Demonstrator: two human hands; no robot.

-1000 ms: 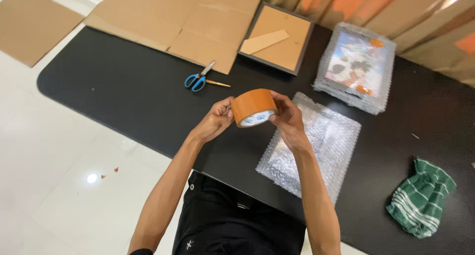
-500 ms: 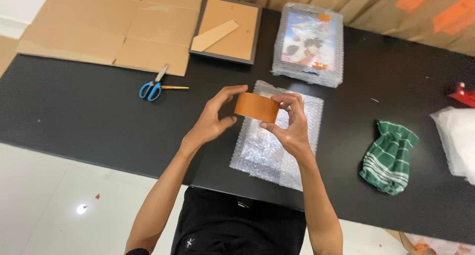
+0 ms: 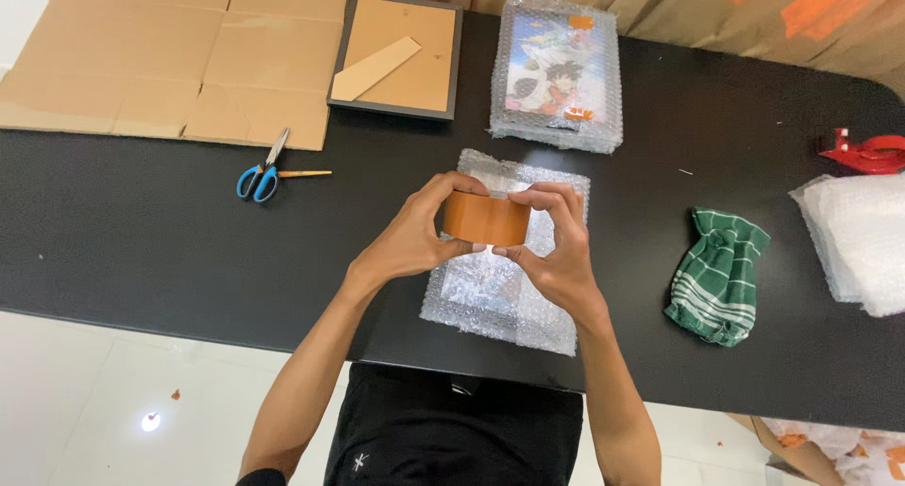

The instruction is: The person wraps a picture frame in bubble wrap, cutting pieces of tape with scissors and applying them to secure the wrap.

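On the black bench [image 3: 141, 231], blue-handled scissors [image 3: 259, 177] lay at the left. The left hand [image 3: 410, 236] and right hand [image 3: 556, 250] clamped a brown tape roll [image 3: 485, 217] between them, above a bubble-wrapped flat parcel [image 3: 504, 288]. The roll looked light and stiff, probably best held by its outer rim. A green cloth [image 3: 721, 274] lay right.

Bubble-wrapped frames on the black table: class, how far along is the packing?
Done: one picture frame sits fully bubble-wrapped at the back. In hand: left hand and right hand hold a brown tape roll above a second bubble-wrapped package. Left: no tape visible on that package; a bare frame lies face down unwrapped; the flattened cardboard is unfolded.
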